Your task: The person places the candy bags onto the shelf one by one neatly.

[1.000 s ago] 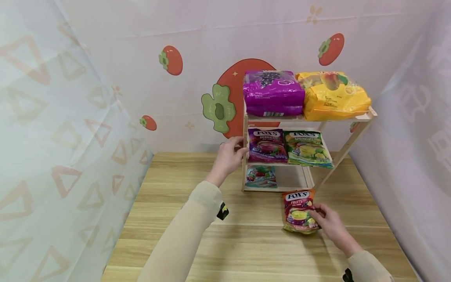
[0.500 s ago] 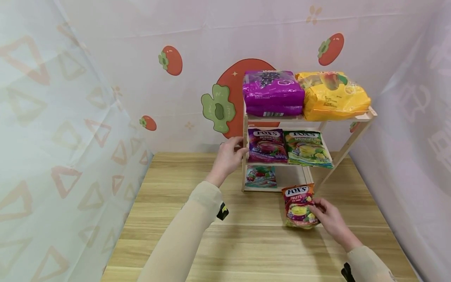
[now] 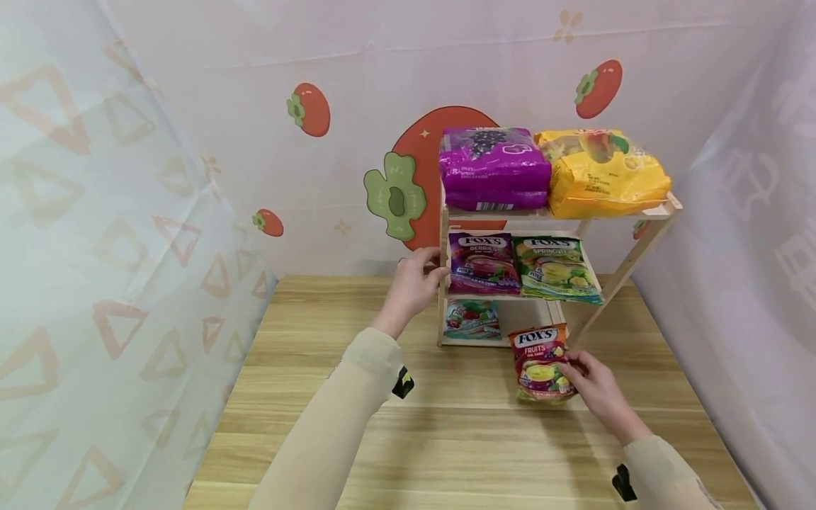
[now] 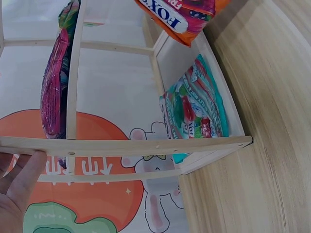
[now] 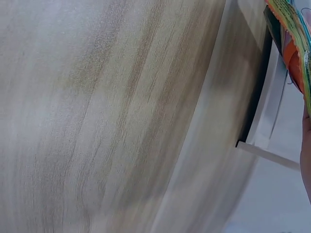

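My right hand pinches the right side of a red and orange bag of fruit candy, tilted up in front of the rack's bottom shelf. In the left wrist view the top of this candy bag hangs near the bottom shelf's front edge. A teal candy bag lies at the left of that shelf. With fingers and thumb, my left hand grips the left front post of the wooden rack; the left wrist view shows the thumb against the post.
On the middle shelf lie a purple berries candy bag and a green candy bag. A large purple bag and a yellow bag sit on top. Printed cloth walls surround the wooden table.
My right hand has moved the fruit candy bag slightly forward and up toward the bottom shelf, and its top now overlaps the shelf's front edge. The left hand has stayed on the post.
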Available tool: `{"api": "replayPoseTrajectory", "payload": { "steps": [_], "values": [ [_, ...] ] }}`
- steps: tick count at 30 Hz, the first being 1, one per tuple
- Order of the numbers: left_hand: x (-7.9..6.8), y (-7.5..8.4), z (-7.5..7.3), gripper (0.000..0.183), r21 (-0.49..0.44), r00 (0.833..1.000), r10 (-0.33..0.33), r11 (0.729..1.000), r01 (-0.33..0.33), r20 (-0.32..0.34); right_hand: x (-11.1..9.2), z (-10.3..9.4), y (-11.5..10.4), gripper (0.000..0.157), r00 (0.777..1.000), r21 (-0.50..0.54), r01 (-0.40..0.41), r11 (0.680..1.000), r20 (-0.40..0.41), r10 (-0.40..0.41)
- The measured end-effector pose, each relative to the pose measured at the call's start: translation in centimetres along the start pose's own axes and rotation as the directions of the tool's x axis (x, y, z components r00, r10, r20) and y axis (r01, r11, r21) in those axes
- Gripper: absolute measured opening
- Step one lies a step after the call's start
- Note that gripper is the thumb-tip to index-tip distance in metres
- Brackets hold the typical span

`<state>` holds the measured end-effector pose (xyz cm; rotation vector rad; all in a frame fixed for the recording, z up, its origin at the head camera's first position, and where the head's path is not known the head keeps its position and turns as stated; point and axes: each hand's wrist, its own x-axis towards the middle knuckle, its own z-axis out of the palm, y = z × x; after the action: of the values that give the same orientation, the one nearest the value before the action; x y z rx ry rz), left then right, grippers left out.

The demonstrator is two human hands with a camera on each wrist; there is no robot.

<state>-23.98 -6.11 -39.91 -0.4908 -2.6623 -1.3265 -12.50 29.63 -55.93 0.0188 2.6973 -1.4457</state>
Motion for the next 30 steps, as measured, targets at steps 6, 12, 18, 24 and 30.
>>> {"api": "replayPoseTrajectory", "payload": {
  "steps": [6, 12, 18, 24, 30],
  "values": [
    [0.0, 0.0, 0.0, 0.028, 0.000, 1.000, -0.001, 1.000, 0.001, -0.006, 0.8, 0.5, 0.3, 0.040, 1.000, 0.008, -0.020, 1.000, -0.001, 0.020],
    [0.0, 0.0, 0.1, 0.028, 0.000, 1.000, 0.008, 1.000, -0.008, -0.003, 1.6, 0.7, 0.9, 0.040, 0.997, 0.056, -0.080, 0.995, -0.013, 0.081],
    [0.0, 0.0, 0.0, 0.030, -0.010, 1.000, 0.028, 1.000, -0.028, -0.012, 1.7, 0.8, 0.9, 0.049, 0.990, 0.063, -0.133, 0.989, -0.044, 0.136],
    [-0.1, -0.1, 0.1, 0.031, -0.012, 0.999, 0.028, 1.000, -0.029, -0.021, 1.7, 1.2, 1.3, 0.040, 0.974, 0.008, -0.161, 0.987, -0.157, 0.160],
    [-0.1, -0.1, 0.2, 0.031, -0.020, 0.999, 0.030, 0.999, -0.030, -0.024, 2.0, 1.6, 2.2, 0.018, 0.972, -0.103, -0.123, 0.987, -0.212, 0.099]
  ]
}}
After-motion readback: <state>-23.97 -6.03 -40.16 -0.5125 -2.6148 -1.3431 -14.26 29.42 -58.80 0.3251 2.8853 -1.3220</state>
